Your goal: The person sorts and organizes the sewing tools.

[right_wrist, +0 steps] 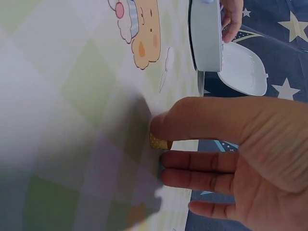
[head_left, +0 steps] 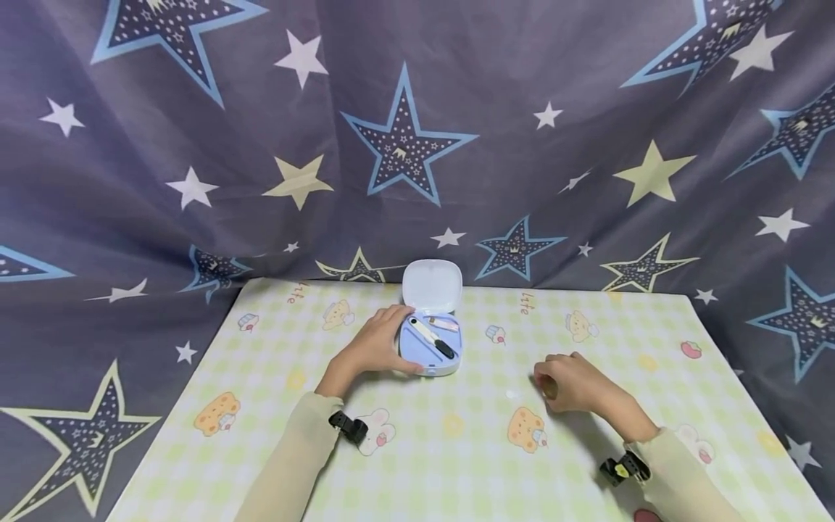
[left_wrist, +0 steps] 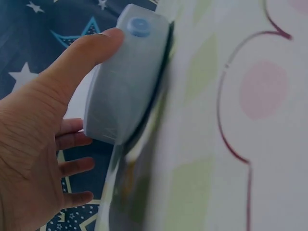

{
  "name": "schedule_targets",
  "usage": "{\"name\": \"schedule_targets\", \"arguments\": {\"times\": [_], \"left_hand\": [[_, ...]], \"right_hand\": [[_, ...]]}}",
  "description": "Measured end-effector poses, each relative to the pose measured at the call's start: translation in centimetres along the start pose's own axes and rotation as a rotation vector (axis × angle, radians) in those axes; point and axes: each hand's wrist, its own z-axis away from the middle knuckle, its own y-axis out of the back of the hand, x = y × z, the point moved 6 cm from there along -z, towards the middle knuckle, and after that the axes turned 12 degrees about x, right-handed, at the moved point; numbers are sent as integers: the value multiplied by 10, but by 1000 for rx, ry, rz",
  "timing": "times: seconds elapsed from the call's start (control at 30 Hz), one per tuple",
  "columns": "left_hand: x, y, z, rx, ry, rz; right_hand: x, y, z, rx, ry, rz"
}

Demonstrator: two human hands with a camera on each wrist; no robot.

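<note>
A pale blue, rounded-square case point(head_left: 420, 355) stands on the table with its white lid point(head_left: 433, 285) raised at the back. My left hand point(head_left: 378, 341) grips the case from the left, the thumb at its front wall near the blue button point(left_wrist: 139, 27) and the fingers round the far side. Inside lies a slim white tool with a black end point(head_left: 444, 349), beside a small pale pink piece point(head_left: 444, 325). To the right, low over the cloth, my right hand point(head_left: 577, 384) pinches a small gold, dimpled thimble point(right_wrist: 160, 142) between thumb and fingers, which partly hide it.
A green-and-white checked cloth point(head_left: 261, 449) with cartoon prints covers the table. On it, left of my right hand, lies a small thin pale item point(right_wrist: 166, 71). Behind the table hangs a dark star-patterned curtain point(head_left: 509, 181). Both wrists wear black straps point(head_left: 349, 426).
</note>
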Motion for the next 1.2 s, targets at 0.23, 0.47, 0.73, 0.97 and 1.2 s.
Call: {"name": "schedule_targets", "arguments": {"times": [0.23,0.47,0.73,0.97,1.2], "left_hand": [[9,2,-3,0,-25,-18],[12,5,-8,-40,-31,-61],[9,4,-8,-62,-15,-65],[6,8,-6,-39,7,-28],[2,10,-1,-45,36,-13]], "right_hand": [[1,2,8,27,7,1],[1,3,11,30,-9,-39],[1,6,12,8,-30,-96],[-1,15,2,33,-32,-92],[-14,26,-23,174,40,-55]]}}
